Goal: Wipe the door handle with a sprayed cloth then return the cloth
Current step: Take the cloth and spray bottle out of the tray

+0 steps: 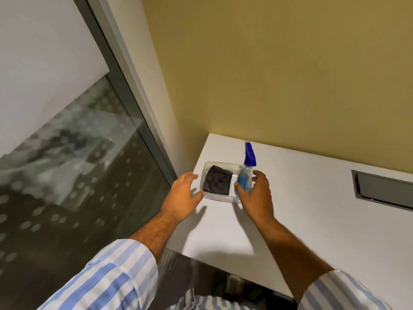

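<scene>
From my head camera, looking down: both my hands are out over the white desk [290, 209], one on each side of a clear plastic tray [220, 198] near the desk's left corner.

My left hand [184, 194] is spread open, fingers fanned and a little curled, palm toward the tray's left end. It grips nothing; the thumb lies right by the tray's near-left corner, and I can't tell for sure whether it touches the rim.

My right hand [257, 193] is open too, curved in a loose cup around the lower body of the spray bottle [245, 175]. Thumb on the near side, fingers round the far side, right at the clear plastic but not closed on it; whether skin meets bottle I can't say.

The bottle stands upright in the tray's right end, blue trigger head sticking up above the rim. The cloth [218, 181], dark grey and bunched, lies in the tray's left part, touched by neither hand.

My striped blue-and-white sleeves [116, 276] are pushed up the forearms.

Around me: a yellow wall [268, 74] behind the desk, a grey cable slot [384, 191] set into the desktop at right, and at left a glass panel [67, 164] in a grey frame, frosted above, dotted lower down.
</scene>
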`<state>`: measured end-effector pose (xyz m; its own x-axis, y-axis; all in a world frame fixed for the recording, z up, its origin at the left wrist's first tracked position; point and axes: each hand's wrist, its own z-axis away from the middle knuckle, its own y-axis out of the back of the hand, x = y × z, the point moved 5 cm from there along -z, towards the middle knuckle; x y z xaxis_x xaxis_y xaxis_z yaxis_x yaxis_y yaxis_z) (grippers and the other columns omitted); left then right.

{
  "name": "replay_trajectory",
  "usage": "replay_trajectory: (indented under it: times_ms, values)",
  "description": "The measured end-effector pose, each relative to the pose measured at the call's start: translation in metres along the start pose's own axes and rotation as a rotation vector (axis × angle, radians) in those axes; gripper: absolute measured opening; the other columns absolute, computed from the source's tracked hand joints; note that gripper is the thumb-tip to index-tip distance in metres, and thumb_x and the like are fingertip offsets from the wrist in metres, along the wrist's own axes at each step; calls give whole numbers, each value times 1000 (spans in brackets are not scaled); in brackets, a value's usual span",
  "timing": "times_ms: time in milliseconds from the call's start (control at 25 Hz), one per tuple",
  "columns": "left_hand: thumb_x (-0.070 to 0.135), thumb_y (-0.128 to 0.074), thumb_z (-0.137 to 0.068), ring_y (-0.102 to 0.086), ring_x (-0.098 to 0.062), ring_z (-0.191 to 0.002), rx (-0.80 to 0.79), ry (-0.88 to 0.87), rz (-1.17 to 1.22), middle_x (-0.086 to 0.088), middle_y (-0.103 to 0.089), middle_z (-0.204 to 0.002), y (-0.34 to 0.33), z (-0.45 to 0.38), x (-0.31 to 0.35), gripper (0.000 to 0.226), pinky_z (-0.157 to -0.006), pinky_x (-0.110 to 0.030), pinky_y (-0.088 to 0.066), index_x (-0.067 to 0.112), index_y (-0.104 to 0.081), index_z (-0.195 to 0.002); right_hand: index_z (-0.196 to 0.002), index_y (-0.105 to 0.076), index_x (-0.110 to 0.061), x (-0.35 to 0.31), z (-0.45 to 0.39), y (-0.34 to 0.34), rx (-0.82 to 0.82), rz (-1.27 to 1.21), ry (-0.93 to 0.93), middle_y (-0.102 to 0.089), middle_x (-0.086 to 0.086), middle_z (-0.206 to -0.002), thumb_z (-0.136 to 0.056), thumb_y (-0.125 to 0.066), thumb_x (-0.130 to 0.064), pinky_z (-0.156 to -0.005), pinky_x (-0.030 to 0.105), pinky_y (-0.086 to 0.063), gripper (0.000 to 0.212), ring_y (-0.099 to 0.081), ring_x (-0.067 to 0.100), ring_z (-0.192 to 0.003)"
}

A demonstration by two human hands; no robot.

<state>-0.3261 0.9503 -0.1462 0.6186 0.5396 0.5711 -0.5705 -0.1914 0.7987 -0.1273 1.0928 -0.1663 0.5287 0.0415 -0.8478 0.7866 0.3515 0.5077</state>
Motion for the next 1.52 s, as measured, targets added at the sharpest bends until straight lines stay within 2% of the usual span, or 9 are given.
replay_trajectory:
  times_ms: [360,560,760,920,1120,1200,1280,1360,1520]
  values:
    - [34,-72,-98,-56,-27,-136,-50,208,25,-5,-57,-151,-35,-71,15,57,-116,-42,-47,17,-53,-149,-148,-40,-21,36,-67,-3,-97,-137,-87,-53,3,-143,-91,-79,-33,-82,18,-51,70,-59,24,-125]
    - [28,-73,-99,-68,-30,-116,-81,357,132,-9,-67,-136,-65,-108,6,45,-103,-46,-60,15,-59,-140,-148,-45,-13,39,-84,-13,-41,-71,17,-56,11,-148,-89,-81,-30,-93,32,-56,72,-62,26,-126]
    - [22,-68,-100,-69,-34,-112,-95,440,82,-14,-71,-127,-90,-139,2,35,-101,-44,-59,12,-63,-132,-148,-46,-16,31,-98,-28,-98,-97,54,-58,5,-145,-90,-80,-30,-89,17,-44,69,-55,11,-118]
    - [20,-59,-105,-67,-36,-118,-201,448,-15,-17,-69,-130,-110,-153,4,33,-103,-42,-56,7,-62,-134,-147,-47,-16,30,-110,-38,-113,-109,61,-64,7,-138,-93,-77,-30,-81,10,-42,63,-59,16,-117]
    - [6,-51,-100,-64,-42,-116,-172,492,118,-23,-63,-127,-129,-158,6,37,-96,-48,-55,-2,-51,-136,-146,-48,-17,38,-110,-43,-111,-94,65,-70,10,-129,-90,-69,-47,-83,26,-47,66,-67,27,-113]
    - [13,-52,-103,-64,-39,-115,-135,521,146,-19,-62,-128,-141,-157,0,35,-98,-46,-55,5,-49,-137,-146,-48,-17,41,-109,-42,-120,-103,69,-70,9,-131,-85,-64,-55,-82,25,-48,74,-67,28,-115]
    - [44,-51,-107,-63,-28,-120,-68,582,229,-9,-62,-135,-152,-153,-6,35,-108,-43,-53,26,-50,-136,-146,-48,-17,43,-108,-41,-124,-110,63,-69,9,-132,-83,-62,-57,-77,17,-46,76,-67,28,-115]
    - [63,-40,-101,-56,-28,-135,-29,624,331,-6,-55,-149,-161,-153,-7,57,-121,-47,-44,31,-42,-148,-145,-49,-17,43,-107,-41,-127,-118,58,-69,8,-132,-82,-62,-57,-75,13,-44,76,-67,27,-116]
    - [20,-49,-109,-58,-38,-130,-42,607,220,-18,-55,-144,-153,-164,-3,54,-110,-48,-50,8,-29,-158,-144,-50,-18,44,-109,-40,-136,-118,64,-69,7,-131,-82,-62,-59,-76,15,-45,75,-67,26,-116]
